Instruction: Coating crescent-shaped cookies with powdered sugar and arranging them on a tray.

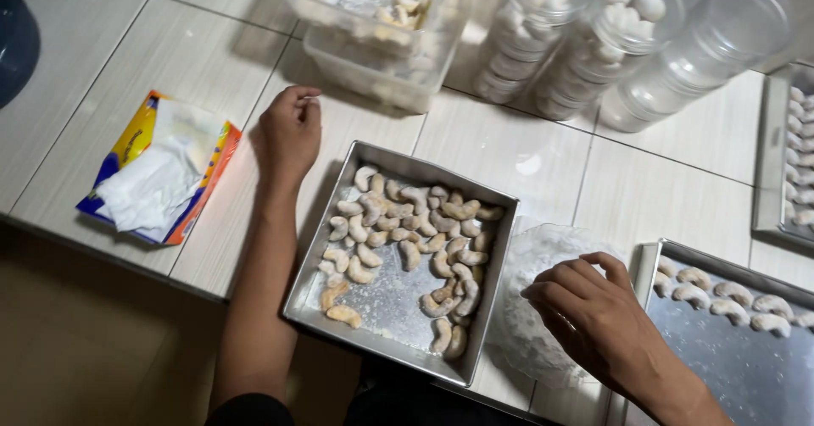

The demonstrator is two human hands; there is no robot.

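Floor: pale glazed tile [661,189] under everything I see, grey grout lines running across it.
Middle tray: a square metal tray [496,248] at the centre, holding crescent-shaped cookies [407,239] bunched toward its 12 o'clock side, a few loose ones near its 7 o'clock corner.
Right tray: a second metal tray [746,367] at 4 o'clock of the middle one, with a row of sugar-dusted crescents [729,295] along its far edge.
Tub: a clear plastic tub [373,61] at 12 o'clock, with powdered pieces inside.
Jars: three clear round jars [610,44] at 1 o'clock, two packed with white cookies, the third looking empty.
Bowl: a clear container of white powder [530,307], touching the middle tray's 3 o'clock side.
Tissue pack: a yellow, blue and orange pack [161,167] at 9 o'clock, white tissue spilling out.
Left hand: my left hand [288,133] rests on the tile at 11 o'clock of the middle tray, fingers curled loosely, holding nothing.
Right hand: my right hand [593,316] sits over the powder, fingers bent narrow; I cannot tell whether it pinches a cookie.
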